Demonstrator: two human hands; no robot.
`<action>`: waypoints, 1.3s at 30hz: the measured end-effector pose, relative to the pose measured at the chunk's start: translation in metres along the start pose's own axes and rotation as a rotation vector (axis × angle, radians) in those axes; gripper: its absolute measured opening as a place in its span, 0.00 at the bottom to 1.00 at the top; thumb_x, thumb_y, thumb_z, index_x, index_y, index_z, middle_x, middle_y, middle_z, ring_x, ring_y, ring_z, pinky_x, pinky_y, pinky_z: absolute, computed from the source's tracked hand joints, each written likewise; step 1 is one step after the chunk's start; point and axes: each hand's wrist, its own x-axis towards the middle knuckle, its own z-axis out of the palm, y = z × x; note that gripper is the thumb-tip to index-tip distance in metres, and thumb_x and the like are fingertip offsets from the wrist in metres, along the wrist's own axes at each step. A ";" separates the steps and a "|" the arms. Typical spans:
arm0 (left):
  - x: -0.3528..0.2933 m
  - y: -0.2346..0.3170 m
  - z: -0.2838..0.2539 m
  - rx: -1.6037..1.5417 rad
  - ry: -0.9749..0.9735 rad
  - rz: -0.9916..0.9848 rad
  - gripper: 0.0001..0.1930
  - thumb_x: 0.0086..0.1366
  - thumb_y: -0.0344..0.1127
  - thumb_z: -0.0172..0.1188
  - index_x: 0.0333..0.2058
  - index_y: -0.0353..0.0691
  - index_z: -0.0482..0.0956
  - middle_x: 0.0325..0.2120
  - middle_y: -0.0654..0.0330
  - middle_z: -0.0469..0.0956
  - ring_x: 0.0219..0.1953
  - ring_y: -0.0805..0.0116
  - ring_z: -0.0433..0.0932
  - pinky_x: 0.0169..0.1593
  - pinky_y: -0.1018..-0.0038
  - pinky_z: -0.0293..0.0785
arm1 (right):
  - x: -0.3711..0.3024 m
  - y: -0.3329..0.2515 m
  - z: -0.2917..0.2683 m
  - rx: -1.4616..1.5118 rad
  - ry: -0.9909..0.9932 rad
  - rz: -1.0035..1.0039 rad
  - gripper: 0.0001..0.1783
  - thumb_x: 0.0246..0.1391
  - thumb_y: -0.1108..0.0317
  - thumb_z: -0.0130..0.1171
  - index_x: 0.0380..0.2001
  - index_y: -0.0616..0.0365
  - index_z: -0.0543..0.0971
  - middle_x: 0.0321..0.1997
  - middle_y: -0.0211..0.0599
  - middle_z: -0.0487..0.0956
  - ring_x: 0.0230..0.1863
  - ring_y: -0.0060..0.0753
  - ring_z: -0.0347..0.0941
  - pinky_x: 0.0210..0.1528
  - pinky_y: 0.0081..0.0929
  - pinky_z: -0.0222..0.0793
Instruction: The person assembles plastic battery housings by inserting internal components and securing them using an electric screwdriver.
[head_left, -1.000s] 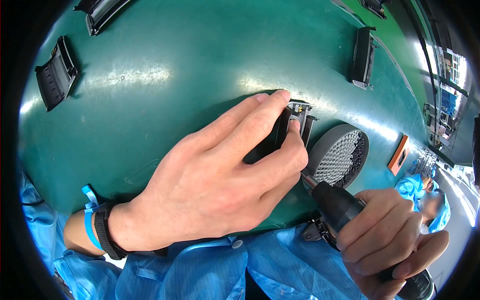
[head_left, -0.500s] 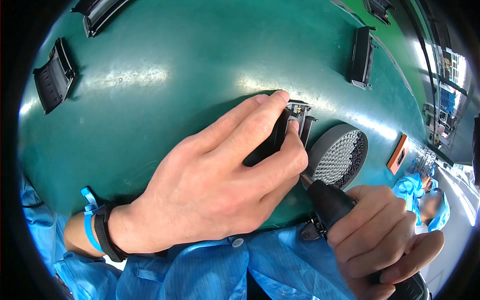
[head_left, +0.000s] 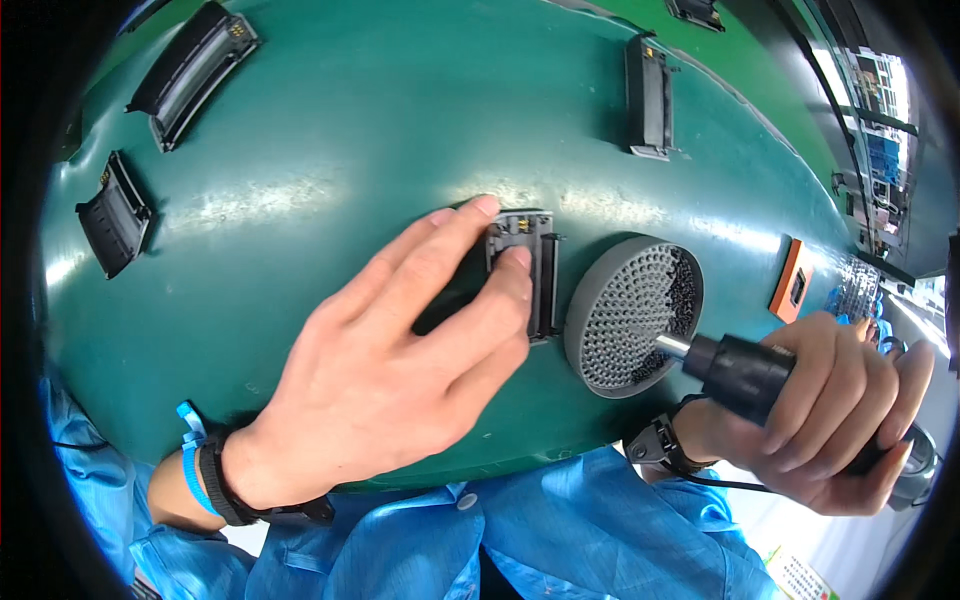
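Holds black casing [head_left: 545, 285], partly hidden, with half-curled left hand [head_left: 395, 370].
Grips screwdriver [head_left: 745, 378] in closed right hand [head_left: 835, 400], obscuring round tray's [head_left: 575, 325] edge.

The worktop [head_left: 400, 120] is green with shiny white patches. The round dish [head_left: 580, 325] is grey, with grey dots in rows and black bits at one side. The driver [head_left: 745, 378] is black, its tip [head_left: 673, 346] silver. The part [head_left: 543, 300] by the dish is dark grey with gold spots. The coat [head_left: 400, 545] is blue.
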 end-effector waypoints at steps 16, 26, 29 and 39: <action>0.001 -0.001 0.003 0.048 0.027 0.011 0.26 0.37 0.31 0.73 0.41 0.31 0.84 0.51 0.54 0.79 0.60 0.41 0.76 0.55 0.55 0.81 | 0.011 -0.007 -0.009 -0.394 -0.420 0.404 0.11 0.64 0.63 0.51 0.40 0.54 0.61 0.17 0.32 0.71 0.15 0.26 0.69 0.21 0.25 0.71; -0.008 0.004 0.006 0.057 0.025 0.066 0.21 0.45 0.35 0.70 0.40 0.35 0.83 0.51 0.58 0.79 0.55 0.50 0.77 0.53 0.59 0.82 | -0.005 0.018 0.003 -0.161 -0.109 0.183 0.09 0.67 0.64 0.47 0.40 0.57 0.63 0.15 0.28 0.67 0.13 0.22 0.64 0.19 0.23 0.67; -0.008 0.006 0.015 0.082 0.108 0.072 0.18 0.46 0.35 0.69 0.37 0.34 0.83 0.49 0.58 0.80 0.54 0.52 0.79 0.53 0.61 0.82 | 0.001 0.010 0.003 -0.155 -0.011 0.066 0.07 0.63 0.66 0.49 0.37 0.58 0.65 0.14 0.25 0.66 0.12 0.18 0.62 0.17 0.19 0.65; -0.007 0.007 0.022 0.080 0.173 0.046 0.13 0.47 0.30 0.64 0.34 0.34 0.84 0.48 0.57 0.81 0.53 0.52 0.80 0.54 0.63 0.82 | 0.011 0.032 0.024 -0.155 -0.127 0.046 0.10 0.60 0.64 0.49 0.37 0.59 0.67 0.16 0.27 0.67 0.14 0.21 0.64 0.21 0.22 0.66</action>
